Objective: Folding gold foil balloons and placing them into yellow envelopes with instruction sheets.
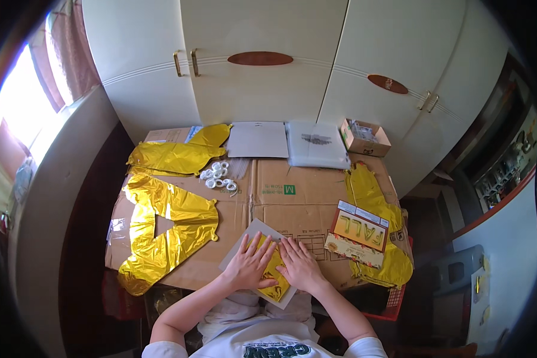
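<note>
A folded gold foil balloon point(274, 290) lies on a grey card sheet point(256, 227) at the table's near edge, the sheet turned at an angle. Both palms rest on the foil. My left hand point(248, 261) presses on its left side with the fingers stretched out. Against the right side lies my right hand point(299, 262), flat, its fingers extended and pointing up the card. The two hands nearly meet at the fingertips, hiding much of the foil.
On the cardboard-covered table point(274, 213), a flat gold letter-shaped balloon point(182, 218) lies left, more gold foil point(173, 158) behind it. White ribbon rolls point(218, 175), a white sheet point(258, 139), plastic sleeves point(317, 145) and a small box point(365, 143) sit farther back. Right: a printed card point(358, 234) over gold balloons point(394, 262).
</note>
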A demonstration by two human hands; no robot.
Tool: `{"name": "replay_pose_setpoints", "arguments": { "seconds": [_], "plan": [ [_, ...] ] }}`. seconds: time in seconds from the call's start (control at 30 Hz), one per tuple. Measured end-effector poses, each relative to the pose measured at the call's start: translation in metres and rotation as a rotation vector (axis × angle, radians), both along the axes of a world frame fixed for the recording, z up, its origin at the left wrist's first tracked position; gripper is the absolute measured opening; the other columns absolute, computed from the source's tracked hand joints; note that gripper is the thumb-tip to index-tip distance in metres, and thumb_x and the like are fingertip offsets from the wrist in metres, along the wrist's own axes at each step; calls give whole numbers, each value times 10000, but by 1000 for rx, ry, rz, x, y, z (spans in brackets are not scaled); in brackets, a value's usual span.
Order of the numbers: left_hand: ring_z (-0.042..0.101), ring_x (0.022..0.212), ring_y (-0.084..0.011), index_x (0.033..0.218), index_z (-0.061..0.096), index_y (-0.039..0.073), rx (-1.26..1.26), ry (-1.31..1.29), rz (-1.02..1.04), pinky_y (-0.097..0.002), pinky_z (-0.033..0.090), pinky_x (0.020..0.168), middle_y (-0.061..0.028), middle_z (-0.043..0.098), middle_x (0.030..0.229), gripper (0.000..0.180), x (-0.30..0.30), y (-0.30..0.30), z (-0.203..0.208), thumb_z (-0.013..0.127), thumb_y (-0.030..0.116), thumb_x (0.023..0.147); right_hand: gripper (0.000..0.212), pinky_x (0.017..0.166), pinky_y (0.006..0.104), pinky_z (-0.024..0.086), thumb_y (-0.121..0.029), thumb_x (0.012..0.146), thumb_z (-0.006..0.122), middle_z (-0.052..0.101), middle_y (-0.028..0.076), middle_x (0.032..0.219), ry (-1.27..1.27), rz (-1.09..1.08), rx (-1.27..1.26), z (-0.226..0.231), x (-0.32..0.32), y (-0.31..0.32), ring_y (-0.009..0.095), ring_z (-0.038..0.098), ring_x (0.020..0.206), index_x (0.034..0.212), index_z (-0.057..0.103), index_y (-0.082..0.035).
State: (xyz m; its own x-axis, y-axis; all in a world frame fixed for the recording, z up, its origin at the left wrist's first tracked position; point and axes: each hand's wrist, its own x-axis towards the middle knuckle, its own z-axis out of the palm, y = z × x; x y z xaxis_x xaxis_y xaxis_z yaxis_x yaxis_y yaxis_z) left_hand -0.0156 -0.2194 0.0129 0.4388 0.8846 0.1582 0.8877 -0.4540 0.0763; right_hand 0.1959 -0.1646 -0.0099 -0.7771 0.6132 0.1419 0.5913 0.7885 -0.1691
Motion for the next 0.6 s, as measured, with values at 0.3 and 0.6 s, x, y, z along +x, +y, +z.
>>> {"name": "replay_pose_setpoints", "arguments": {
  "seconds": [0.3,0.6],
  "plan": [
    [646,950,-243,1189,583,-31,-696,-908,492,-333,512,833,-142,653,1142,469,1,-133,3,719,282,866,679,1180,465,209,-428,977,481,346,194,1528,16,39,-22,2,1,-7,322,294,1441,1458,345,31],
    [666,1037,-242,1223,577,-43,-976,-2173,709,-341,574,884,-158,657,1172,288,34,-141,-50,549,136,999,700,1177,451,219,-458,975,471,359,182,1526,-41,103,2,6,-6,-28,301,295,1444,1462,350,30]
  ]
}}
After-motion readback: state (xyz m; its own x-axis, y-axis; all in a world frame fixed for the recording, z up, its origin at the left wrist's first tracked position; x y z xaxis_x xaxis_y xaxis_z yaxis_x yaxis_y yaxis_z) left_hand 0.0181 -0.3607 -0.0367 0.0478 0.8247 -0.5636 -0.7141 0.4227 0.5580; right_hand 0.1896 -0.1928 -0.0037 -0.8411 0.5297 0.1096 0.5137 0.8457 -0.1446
